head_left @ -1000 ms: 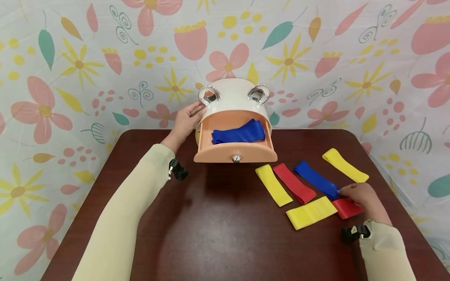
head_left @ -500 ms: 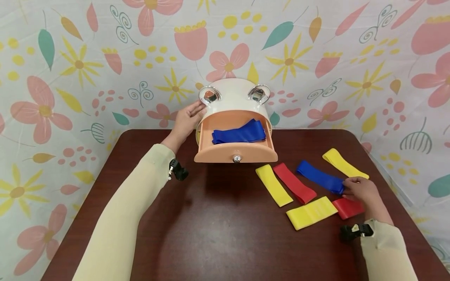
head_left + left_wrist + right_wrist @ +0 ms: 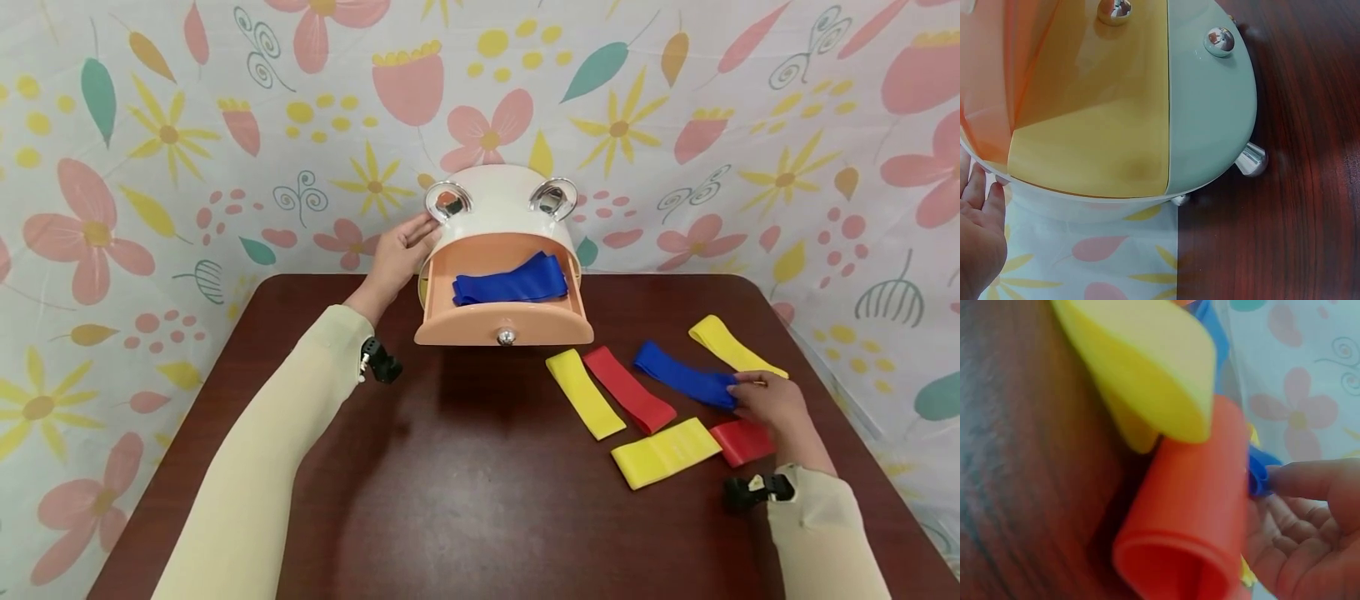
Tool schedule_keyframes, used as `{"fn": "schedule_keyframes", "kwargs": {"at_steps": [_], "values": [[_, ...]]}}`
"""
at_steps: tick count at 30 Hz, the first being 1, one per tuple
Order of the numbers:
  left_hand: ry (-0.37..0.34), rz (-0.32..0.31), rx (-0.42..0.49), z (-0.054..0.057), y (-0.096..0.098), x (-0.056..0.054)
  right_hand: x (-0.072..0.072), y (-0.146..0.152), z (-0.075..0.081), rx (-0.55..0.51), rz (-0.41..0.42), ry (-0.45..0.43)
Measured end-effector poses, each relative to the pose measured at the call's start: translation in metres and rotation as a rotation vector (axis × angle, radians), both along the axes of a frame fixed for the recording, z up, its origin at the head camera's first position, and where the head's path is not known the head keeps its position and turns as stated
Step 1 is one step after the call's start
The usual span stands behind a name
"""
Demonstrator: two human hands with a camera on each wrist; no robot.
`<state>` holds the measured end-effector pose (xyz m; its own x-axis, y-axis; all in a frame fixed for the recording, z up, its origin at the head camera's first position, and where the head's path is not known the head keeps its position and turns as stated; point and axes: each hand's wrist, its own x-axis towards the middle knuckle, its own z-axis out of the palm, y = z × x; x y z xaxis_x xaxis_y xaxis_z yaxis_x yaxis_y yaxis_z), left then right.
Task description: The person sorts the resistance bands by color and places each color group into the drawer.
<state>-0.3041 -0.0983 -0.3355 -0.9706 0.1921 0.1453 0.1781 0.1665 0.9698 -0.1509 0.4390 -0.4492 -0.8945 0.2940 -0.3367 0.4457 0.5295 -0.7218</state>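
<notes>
My right hand pinches the right end of a flat blue elastic loop band between thumb and fingers. In the right wrist view, the curled end of that blue band sits at the thumb tip. A red band lies just below this hand, partly covered by it. My left hand rests against the left side of a white cabinet with silver-ringed eyes. Its fingers extend along the shell's edge in the left wrist view. The peach drawer is pulled out and holds folded blue bands.
Around the blue band lie a yellow band, another red band and more yellow bands. Below the peach drawer, the left wrist view shows a closed yellow drawer, a green drawer and a metal foot.
The right hand has moved slightly up and right, drawing the blue band's near end with it. My left hand stays against the cabinet.
</notes>
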Motion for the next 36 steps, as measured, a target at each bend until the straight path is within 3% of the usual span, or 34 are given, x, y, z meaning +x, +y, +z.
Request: {"fn": "schedule_keyframes", "kwargs": {"at_steps": [4,7,21,31,36], "values": [[0.007,0.002,0.000,0.000,-0.001,0.001,-0.002,-0.006,0.007,0.014,0.004,0.119],[0.011,0.006,-0.013,-0.001,-0.001,0.001,-0.004,-0.011,0.013,-0.049,-0.016,0.191],[0.002,-0.002,-0.008,-0.002,0.001,0.000,-0.014,-0.033,0.036,-0.266,-0.076,0.402],[0.008,0.001,-0.003,-0.001,0.002,0.001,-0.022,-0.049,0.052,-0.246,-0.149,0.546],[0.005,0.006,-0.003,-0.001,0.000,0.001,-0.025,-0.061,0.064,-0.255,-0.180,0.576]]}}
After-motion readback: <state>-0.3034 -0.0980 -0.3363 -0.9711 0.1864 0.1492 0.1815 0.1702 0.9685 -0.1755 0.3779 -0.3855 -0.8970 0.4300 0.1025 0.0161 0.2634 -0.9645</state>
